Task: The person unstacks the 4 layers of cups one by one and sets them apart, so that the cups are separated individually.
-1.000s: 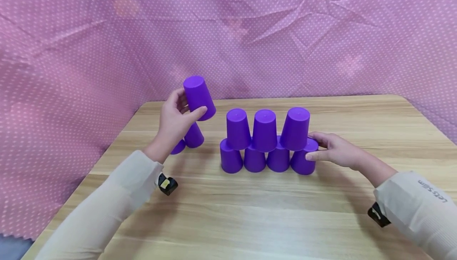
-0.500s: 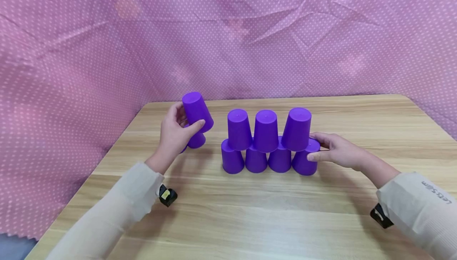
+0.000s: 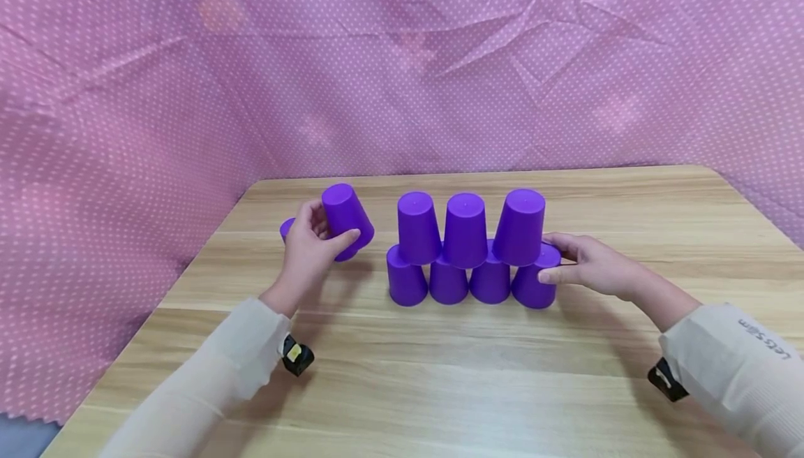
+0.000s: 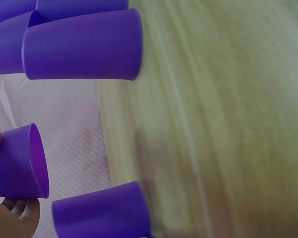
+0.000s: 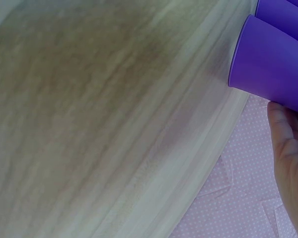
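In the head view my left hand (image 3: 307, 247) grips an upside-down purple cup (image 3: 347, 213), thumb in front and fingers behind. The held cup hangs slightly tilted, its open rim showing in the left wrist view. It mostly hides another purple cup (image 3: 346, 255) below it; whether they touch, I cannot tell. A further cup (image 3: 286, 227) peeks out left of that hand. My right hand (image 3: 593, 266) holds the right side of the rightmost bottom cup (image 3: 532, 289), its thumb (image 5: 278, 119) along the wall. Three upside-down cups, the middle one (image 3: 465, 231) among them, stand on that bottom row.
The cups stand on a light wooden table (image 3: 440, 381). Pink dotted cloth (image 3: 402, 81) hangs behind and to the left. The leftmost bottom cup (image 3: 407, 278) faces the left-hand cups across a gap. Black wrist cameras sit under both sleeves.
My left hand has lowered its cup towards the cup below, and the other left-side cup now shows beyond the hand. The right hand and the two-row stack stay where they were.
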Demonstrator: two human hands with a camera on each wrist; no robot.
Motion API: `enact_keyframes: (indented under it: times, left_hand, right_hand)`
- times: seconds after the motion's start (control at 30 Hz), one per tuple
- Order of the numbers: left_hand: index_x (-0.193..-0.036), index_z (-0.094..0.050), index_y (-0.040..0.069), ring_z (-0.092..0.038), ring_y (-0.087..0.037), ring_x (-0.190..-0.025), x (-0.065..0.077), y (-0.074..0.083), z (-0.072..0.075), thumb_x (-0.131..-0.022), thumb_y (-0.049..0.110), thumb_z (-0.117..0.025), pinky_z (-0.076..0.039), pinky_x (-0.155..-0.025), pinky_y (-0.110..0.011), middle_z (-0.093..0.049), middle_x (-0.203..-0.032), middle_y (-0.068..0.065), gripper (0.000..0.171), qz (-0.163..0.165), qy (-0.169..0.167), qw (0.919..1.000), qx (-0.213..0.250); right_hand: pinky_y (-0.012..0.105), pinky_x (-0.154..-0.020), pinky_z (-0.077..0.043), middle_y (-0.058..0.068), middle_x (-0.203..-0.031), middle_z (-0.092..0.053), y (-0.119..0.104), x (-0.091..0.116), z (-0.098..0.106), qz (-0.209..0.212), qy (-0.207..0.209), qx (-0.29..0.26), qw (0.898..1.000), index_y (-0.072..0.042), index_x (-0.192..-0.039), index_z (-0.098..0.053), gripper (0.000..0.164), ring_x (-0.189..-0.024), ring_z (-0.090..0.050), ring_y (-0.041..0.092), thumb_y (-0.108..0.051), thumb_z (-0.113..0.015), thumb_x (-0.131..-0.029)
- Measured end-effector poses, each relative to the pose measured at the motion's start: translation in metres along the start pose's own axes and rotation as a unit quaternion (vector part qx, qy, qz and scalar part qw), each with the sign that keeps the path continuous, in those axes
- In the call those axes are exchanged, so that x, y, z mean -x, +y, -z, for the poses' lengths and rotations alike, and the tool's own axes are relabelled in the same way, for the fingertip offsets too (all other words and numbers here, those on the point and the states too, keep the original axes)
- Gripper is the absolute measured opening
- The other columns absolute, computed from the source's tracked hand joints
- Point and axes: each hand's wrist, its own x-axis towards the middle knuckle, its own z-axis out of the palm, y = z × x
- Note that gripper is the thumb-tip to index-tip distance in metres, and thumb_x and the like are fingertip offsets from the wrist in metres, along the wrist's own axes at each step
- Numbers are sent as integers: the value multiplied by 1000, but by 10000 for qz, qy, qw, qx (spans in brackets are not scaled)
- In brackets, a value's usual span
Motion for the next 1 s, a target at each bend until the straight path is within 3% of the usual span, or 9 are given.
enact_keyframes:
  times: [0.37,1.0]
  left_hand:
    - [-132,-37,4,-48,-27,-121,-1,-19,2,-74,5,-76,-39,-105,-37,-50,-130,-16,70,600,-126,9979,-201]
    - [-129,-35,0,-46,-31,-123,-3,-42,5,-74,4,-75,-39,-105,-39,-47,-131,-20,68,734,-319,9962,-346]
  right_hand:
    - [18,-86,-48,19,-119,-59,1,-1,-1,-13,12,-29,10000,7,-131,-43,53,-102,-54,-3,-16,-64,-87]
    - [18,-85,-48,17,-118,-59,2,-1,-1,37,48,-53,10000,5,-129,-45,49,-102,-54,-3,-15,-63,-88]
